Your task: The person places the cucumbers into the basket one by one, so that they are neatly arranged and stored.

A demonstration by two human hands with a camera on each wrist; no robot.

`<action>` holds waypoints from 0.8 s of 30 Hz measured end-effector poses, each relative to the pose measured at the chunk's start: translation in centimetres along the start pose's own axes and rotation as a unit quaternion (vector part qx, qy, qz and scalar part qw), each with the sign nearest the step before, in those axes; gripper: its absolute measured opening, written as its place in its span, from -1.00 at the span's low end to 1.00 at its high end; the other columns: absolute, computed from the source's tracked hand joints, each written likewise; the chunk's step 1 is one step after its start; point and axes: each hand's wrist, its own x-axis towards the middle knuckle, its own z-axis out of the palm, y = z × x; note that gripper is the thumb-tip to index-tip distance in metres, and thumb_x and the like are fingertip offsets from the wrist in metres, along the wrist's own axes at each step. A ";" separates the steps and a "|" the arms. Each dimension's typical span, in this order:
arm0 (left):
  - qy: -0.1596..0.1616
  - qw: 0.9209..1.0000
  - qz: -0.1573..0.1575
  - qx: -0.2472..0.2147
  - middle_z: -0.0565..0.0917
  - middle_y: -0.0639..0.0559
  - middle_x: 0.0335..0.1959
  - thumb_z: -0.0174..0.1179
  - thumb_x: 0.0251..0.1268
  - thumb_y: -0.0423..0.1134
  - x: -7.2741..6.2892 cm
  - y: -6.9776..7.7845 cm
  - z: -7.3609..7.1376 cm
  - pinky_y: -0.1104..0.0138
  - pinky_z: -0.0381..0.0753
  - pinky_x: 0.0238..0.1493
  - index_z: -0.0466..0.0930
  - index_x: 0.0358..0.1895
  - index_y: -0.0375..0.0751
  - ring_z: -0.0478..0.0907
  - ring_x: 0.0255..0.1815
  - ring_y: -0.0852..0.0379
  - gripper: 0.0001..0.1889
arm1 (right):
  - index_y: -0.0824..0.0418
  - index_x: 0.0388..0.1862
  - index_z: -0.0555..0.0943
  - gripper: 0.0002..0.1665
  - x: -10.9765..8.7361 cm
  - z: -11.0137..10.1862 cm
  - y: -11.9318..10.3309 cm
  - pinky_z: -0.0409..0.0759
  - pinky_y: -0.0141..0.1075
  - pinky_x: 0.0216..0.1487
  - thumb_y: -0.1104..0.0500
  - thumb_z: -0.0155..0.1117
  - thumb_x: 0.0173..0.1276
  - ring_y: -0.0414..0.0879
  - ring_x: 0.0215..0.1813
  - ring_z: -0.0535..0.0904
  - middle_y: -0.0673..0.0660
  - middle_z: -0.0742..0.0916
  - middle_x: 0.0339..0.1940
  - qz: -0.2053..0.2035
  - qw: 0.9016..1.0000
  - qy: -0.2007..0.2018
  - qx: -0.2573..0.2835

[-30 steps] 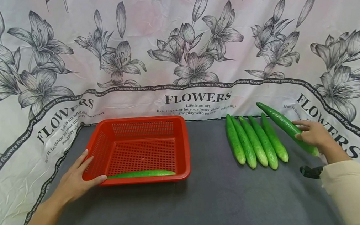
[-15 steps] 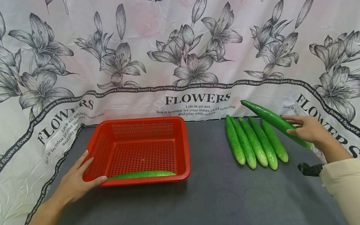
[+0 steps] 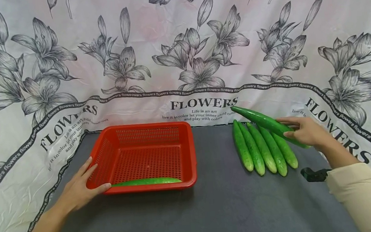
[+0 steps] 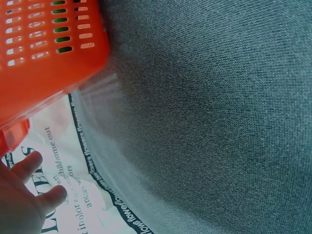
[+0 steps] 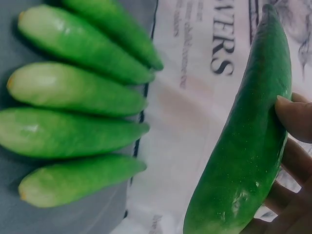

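Early going here, I'd judge: just one cucumber (image 3: 151, 181) can be seen inside the red basket (image 3: 155, 187), lying lengthwise along the near wall, whose rim hides part of it. Five more make up the row of cucumbers (image 3: 261, 147) over on the right of the grey surface (image 3: 222, 201), side by side, so most of the work looks to be left. And between the two stages, the held cucumber (image 3: 265, 122)! It's up in the air, over the far part of that row in the head view, well apart from the basket, so I'd call this one half-done at best. The right hand (image 3: 307, 131) has it pinched near the thicker end, thumb on one side, fingers on the other. Across at the basket, the left hand (image 3: 76, 192) is spread, thumb and fingers touching the left end. Now look at that held cucumber: long, faintly curved, tilted with the narrow tip up and to the left; deep green and glossy, turning paler toward the thick end, with a few small light marks on its skin in the right wrist view.
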 end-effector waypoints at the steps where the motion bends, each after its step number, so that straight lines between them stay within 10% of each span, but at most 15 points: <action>1: 0.001 1.000 0.000 0.000 -0.03 -0.19 0.52 0.24 0.13 0.27 0.0 0.0 0.0 -0.27 0.31 0.04 0.21 0.41 -0.42 0.16 0.27 -0.37 -0.03 | 0.30 0.43 0.30 -0.33 0.0 0.1 -0.4 0.54 0.15 -0.06 0.32 0.20 0.35 0.50 0.16 0.39 0.55 0.40 0.27 -0.007 1.000 -0.001 0.007; 16: 0.004 1.000 0.005 0.001 -0.02 -0.21 0.52 0.24 0.14 0.26 -0.1 0.0 0.0 -0.28 0.32 0.04 0.22 0.40 -0.44 0.17 0.26 -0.38 -0.04 | 0.21 0.38 0.42 -0.34 -0.3 0.8 -5.3 0.59 -0.17 -0.37 0.37 0.25 0.28 0.36 0.00 0.55 0.51 0.51 0.19 -0.068 0.998 -0.010 0.012; 24: 0.002 1.000 0.001 0.003 -0.01 -0.21 0.51 0.24 0.12 0.27 0.0 0.0 0.1 -0.26 0.37 0.00 0.22 0.40 -0.43 0.19 0.23 -0.37 -0.03 | 0.14 0.35 0.47 -0.38 -0.4 1.4 -7.8 0.48 -0.24 -0.60 0.35 0.27 0.29 -0.02 -0.49 0.52 0.45 0.59 0.10 -0.105 0.994 -0.028 -0.004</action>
